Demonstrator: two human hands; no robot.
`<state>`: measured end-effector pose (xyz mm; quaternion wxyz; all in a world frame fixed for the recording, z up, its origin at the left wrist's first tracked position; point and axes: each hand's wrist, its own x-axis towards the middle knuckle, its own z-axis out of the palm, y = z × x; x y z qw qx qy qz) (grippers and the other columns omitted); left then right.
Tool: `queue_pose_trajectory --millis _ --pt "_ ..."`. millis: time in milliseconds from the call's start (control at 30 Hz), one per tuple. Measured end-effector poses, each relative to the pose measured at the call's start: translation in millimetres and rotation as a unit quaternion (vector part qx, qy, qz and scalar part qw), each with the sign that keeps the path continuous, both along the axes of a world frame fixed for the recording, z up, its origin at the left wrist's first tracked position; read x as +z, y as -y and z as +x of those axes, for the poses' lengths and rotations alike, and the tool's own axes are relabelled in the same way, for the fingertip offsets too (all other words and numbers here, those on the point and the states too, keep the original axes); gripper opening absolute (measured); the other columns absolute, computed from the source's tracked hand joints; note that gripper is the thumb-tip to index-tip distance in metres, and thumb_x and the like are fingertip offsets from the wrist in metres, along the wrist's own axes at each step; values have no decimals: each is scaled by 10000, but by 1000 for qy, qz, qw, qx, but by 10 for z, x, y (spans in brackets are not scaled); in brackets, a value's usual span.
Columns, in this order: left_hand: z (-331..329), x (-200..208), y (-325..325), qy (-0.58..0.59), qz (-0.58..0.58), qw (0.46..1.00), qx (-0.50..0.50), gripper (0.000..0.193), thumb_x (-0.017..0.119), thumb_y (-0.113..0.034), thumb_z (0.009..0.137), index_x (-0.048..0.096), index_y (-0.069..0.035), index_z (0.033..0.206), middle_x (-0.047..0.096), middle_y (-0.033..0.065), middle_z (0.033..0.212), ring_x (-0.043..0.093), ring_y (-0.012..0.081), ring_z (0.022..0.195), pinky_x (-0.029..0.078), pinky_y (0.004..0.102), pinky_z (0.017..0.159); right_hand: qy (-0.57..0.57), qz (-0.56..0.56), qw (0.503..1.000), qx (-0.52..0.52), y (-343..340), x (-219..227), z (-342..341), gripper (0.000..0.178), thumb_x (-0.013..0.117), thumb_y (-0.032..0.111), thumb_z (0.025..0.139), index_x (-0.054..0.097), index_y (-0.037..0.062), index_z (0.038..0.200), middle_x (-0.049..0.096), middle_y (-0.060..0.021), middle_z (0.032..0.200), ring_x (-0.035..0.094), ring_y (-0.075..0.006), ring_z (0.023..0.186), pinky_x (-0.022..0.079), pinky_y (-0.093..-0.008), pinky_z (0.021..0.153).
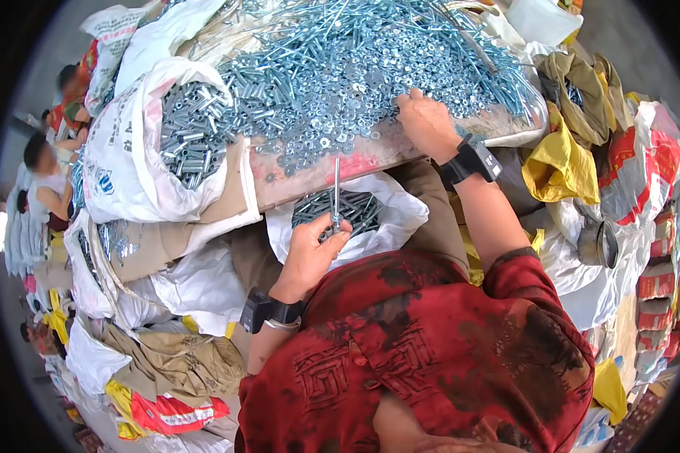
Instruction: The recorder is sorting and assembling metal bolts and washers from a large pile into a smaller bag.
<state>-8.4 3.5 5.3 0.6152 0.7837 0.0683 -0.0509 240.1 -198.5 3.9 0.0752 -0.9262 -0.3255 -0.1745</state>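
Note:
My left hand [310, 253] holds a long silver bolt [337, 189] upright by its lower end, above a white sack of assembled bolts [389, 219] in my lap. My right hand [427, 121] rests palm down on a big heap of silver bolts, washers and nuts [340, 68] spread over a board [370, 155], its fingers in the loose washers at the heap's near edge. Both wrists wear black bands. I wear a red patterned top.
A white sack full of short bolts [185, 136] stands open to the left. Yellow, khaki and printed sacks [567, 166] pile up at the right and lower left. Other people [49, 181] sit at the far left.

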Motion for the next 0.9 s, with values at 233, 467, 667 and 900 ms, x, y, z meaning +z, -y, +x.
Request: queue_pose_trajectory --millis 233,467,667,900 --pt "-30 -2 -15 21 202 979 -13 169 671 -106 869 697 -22 1013 625 68 712 582 113 650 462 305 620 -154 202 960 118 -167 338 -483 101 621 46 853 620 -18 932 621 -133 886 683 -267 767 550 -377 635" --pt "5 143 65 24 254 966 -44 182 670 -151 858 717 -59 1007 637 132 709 612 190 625 460 317 613 -458 355 752 315 -76 435 -888 102 627 51 950 646 -48 967 562 -61 885 642 -118 687 547 -239 593" --pt "-11 120 56 20 136 990 -11 163 680 -52 864 705 -26 1023 596 37 695 479 69 639 422 261 594 -433 509 699 255 -97 374 -983 114 648 87 951 659 -26 960 571 -36 866 609 -101 685 528 -241 610" --pt "-31 73 -26 48 189 981 -14 131 682 -44 878 690 0 1001 554 -19 713 462 50 670 408 235 591 -418 384 770 291 -155 336 -1005 121 643 91 955 650 -26 987 597 -17 778 575 -68 595 473 -220 529"
